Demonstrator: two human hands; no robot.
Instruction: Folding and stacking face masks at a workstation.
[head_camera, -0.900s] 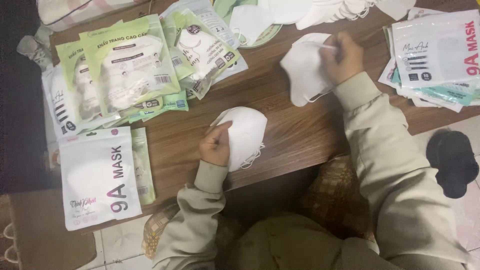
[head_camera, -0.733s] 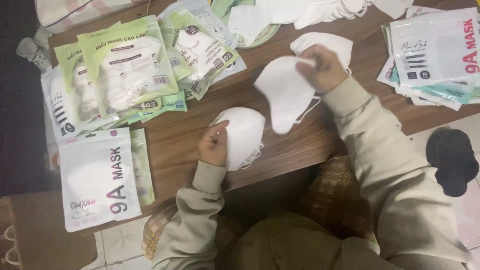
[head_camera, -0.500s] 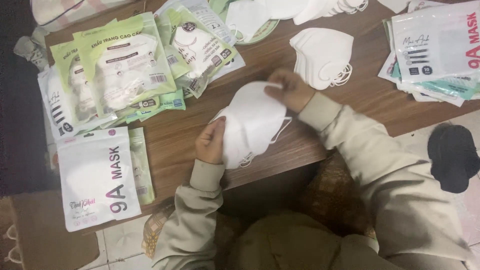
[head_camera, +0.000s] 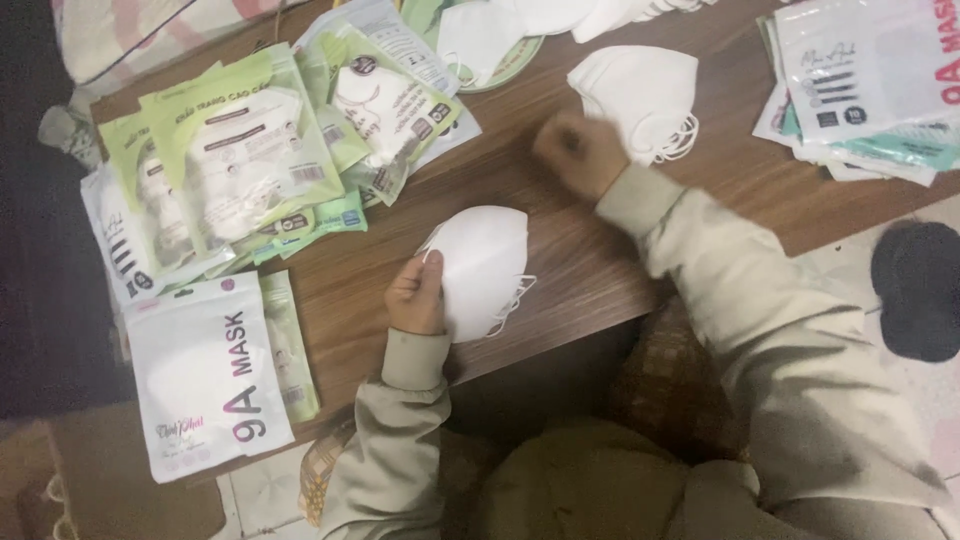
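The left hand (head_camera: 417, 296) pinches the left edge of a small stack of white folded face masks (head_camera: 485, 268) lying on the wooden table (head_camera: 560, 250) near its front edge. The stack's long axis runs roughly toward and away from the person, rounded nose end away, thin elastic ear loops trailing at the lower right. The right hand (head_camera: 580, 152), blurred, is curled into an empty fist just beside a second mask stack (head_camera: 640, 95). Glossy green-and-white mask packets (head_camera: 240, 165) crowd the left side; a white pouch (head_camera: 205, 375) overhangs the table edge.

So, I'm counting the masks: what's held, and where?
The left hand pinches the white mask stack at its left edge; the right hand looks empty, though blurred.
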